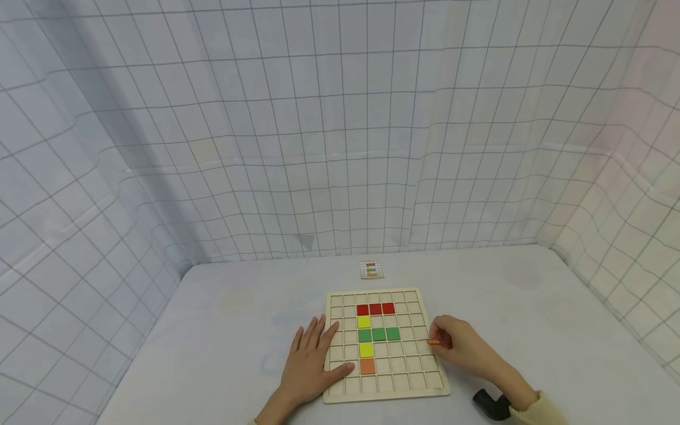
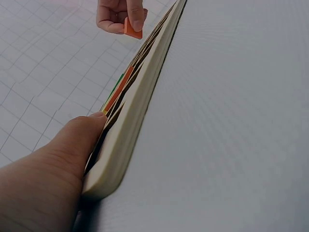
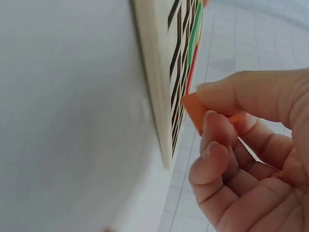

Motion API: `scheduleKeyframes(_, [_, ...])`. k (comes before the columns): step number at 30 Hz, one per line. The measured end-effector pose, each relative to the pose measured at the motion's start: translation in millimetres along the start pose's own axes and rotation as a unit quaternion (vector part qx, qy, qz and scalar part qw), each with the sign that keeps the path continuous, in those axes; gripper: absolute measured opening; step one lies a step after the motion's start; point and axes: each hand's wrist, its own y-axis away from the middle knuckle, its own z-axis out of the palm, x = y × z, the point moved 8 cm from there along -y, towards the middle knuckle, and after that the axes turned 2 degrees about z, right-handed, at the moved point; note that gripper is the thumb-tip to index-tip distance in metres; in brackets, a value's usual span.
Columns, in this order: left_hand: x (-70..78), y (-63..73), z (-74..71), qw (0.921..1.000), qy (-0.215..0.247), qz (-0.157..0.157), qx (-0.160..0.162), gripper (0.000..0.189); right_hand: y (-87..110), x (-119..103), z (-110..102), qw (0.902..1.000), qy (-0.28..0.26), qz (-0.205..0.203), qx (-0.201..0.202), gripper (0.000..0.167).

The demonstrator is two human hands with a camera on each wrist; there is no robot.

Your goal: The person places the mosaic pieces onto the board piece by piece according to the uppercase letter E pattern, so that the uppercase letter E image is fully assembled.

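Note:
A pale gridded board [image 1: 425, 379] lies on the table, its cells framed by raised ridges. On it sit a row of red tiles [image 1: 375, 309], a yellow tile [image 1: 363, 321], a row of green tiles [image 1: 379, 334], another yellow tile [image 1: 366, 350] and an orange tile [image 1: 368, 366]. My left hand [image 1: 310, 367] rests with spread fingers over the board's left edge, thumb near the orange tile. At the right edge, my right hand [image 1: 463, 347] pinches a loose orange tile [image 3: 193, 110] between thumb and fingers. Another bit of orange [image 3: 236, 117] shows behind those fingers.
A small card [image 1: 372, 270] with a coloured grid pattern lies behind the board. By the right forearm there is a black curved object [image 1: 490, 405], partly hidden by the sleeve. Checked white curtains [image 1: 340, 147] hang behind and at both sides of the table.

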Motion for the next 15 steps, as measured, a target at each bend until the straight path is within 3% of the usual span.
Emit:
scheduleKeyframes(3, [0.4,-0.1,-0.2,1.0000,0.002,0.001,0.001,0.087,-3.0,-14,8,0.9992,-0.019,-0.033,0.009,0.026])
scheduleKeyframes(6, [0.3,-0.4,0.0,1.0000,0.001,0.001,0.002,0.086,-6.6,-25,19,0.9972,-0.053,-0.053,-0.009,0.022])
scheduleKeyframes(11, [-0.3,-0.5,1.1,1.0000,-0.005,0.001,0.000,0.087,-14.1,-31,41,0.9925,-0.094,-0.030,-0.072,0.016])
scheduleKeyframes(15, [-0.1,-0.6,0.4,1.0000,-0.006,0.001,0.001,0.087,-20.3,-37,55,0.9897,-0.095,-0.011,-0.106,0.011])
